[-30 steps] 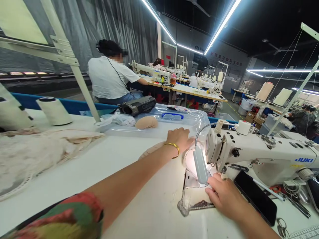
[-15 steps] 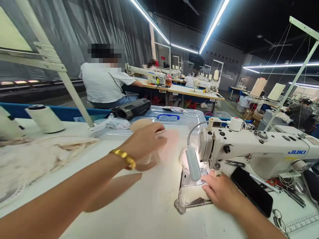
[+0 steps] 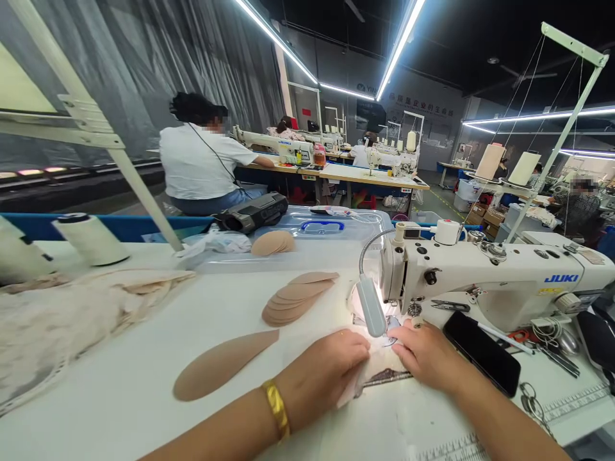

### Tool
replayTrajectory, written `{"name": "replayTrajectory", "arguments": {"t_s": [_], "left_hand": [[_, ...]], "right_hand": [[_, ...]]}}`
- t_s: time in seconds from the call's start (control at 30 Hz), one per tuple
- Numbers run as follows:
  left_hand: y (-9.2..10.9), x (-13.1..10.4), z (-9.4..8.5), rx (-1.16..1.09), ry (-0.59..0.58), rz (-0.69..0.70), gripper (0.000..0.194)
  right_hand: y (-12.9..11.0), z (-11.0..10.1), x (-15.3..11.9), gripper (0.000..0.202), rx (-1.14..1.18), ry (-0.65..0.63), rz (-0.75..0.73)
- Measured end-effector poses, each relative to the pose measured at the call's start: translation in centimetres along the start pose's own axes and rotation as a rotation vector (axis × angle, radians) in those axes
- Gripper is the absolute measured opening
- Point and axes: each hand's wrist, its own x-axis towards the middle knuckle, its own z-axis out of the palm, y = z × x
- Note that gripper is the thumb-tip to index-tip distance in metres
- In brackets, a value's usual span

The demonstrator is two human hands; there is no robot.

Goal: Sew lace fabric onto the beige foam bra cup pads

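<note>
My left hand [image 3: 331, 368], with a gold bracelet on its wrist, is closed on a pale, thin piece of fabric [image 3: 350, 394] at the left of the needle plate. My right hand [image 3: 427, 355] has its thumb and fingertips drawn together on the fabric beside the presser foot, partly hidden by the lamp. The sewing machine [image 3: 480, 272] stands above, its gooseneck lamp [image 3: 371, 307] lighting the needle area. To the left lies a single beige teardrop-shaped pad [image 3: 221, 368]. Behind it is a fanned stack of similar pads [image 3: 298, 304].
More beige pads [image 3: 273, 243] rest on a clear plastic box [image 3: 355, 234] at the back. Lace fabric [image 3: 86, 320] and a thread cone [image 3: 91, 240] are at the left. A phone [image 3: 480, 352], scissors and a ruler [image 3: 571, 406] lie at right. A person in white [image 3: 202, 160] sits ahead.
My left hand has come from above the pad stack back toward me and right, bringing the pale fabric to the needle plate. My right hand has stayed by the presser foot.
</note>
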Motion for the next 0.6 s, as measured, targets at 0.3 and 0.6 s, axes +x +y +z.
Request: {"name": "replayTrajectory", "arguments": {"t_s": [0.3,0.6], "left_hand": [[-1.0,1.4,0.9,0.084,0.105,-0.091,0.027],[0.8,2.7,0.6,0.043,0.244,0.039,0.028]], "right_hand": [[-0.4,-0.5,0.0,0.016,0.003,0.012,0.002],[-0.4,-0.5,0.0,0.017,-0.009,-0.001,-0.008]]}}
